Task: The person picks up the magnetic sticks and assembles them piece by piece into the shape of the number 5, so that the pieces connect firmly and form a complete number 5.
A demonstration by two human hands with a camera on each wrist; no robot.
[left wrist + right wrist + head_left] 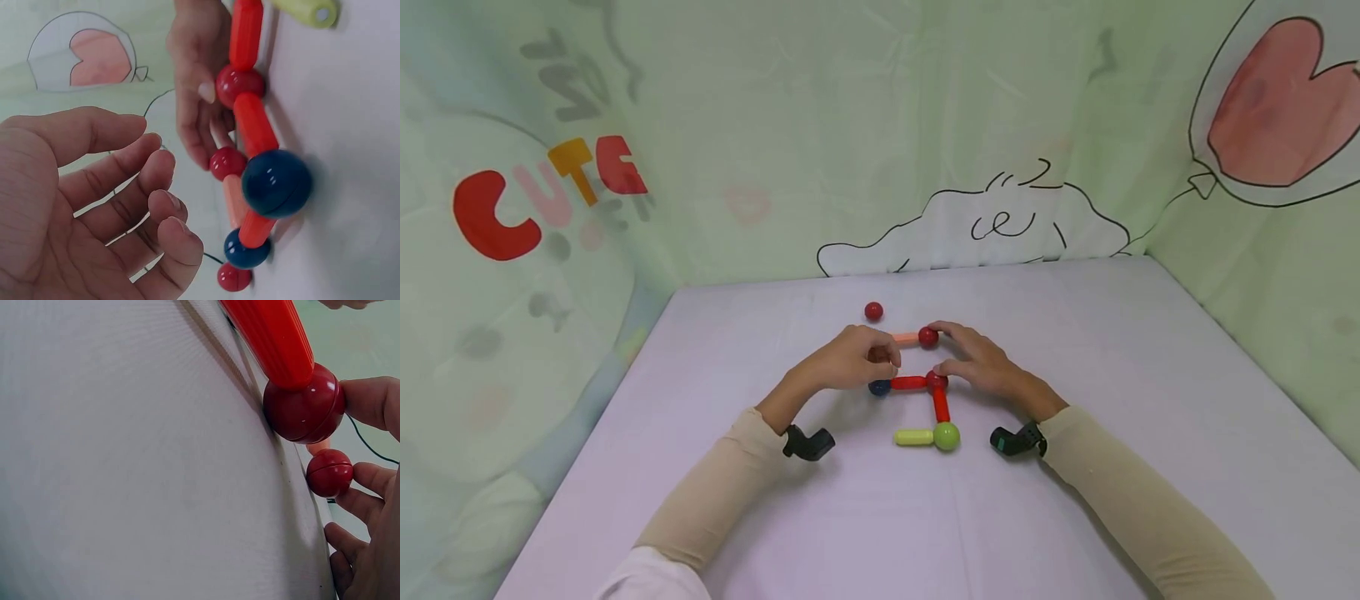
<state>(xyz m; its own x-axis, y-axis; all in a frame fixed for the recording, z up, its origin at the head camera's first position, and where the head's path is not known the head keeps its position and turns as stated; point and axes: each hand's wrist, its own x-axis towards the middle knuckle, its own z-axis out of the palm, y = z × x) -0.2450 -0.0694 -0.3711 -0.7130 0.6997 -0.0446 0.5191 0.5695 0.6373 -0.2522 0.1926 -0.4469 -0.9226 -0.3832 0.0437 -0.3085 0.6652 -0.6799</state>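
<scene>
A frame of magnetic rods and balls lies on the lavender table (1075,467). My left hand (859,360) hovers over its left side with fingers loosely curled, and in the left wrist view this hand (106,206) holds nothing. Beside it are a near blue ball (277,183), a red rod (256,228) and a far blue ball (247,250). My right hand (981,362) rests at the right side. Its thumb touches the near red ball (303,403) and a fingertip touches the far red ball (329,473) on the salmon rod (906,337).
A red rod (941,406) runs toward me to a green ball (947,436) with a yellow-green rod (913,437). A loose red ball (873,312) lies behind the frame. Printed green fabric walls close the table's back and sides.
</scene>
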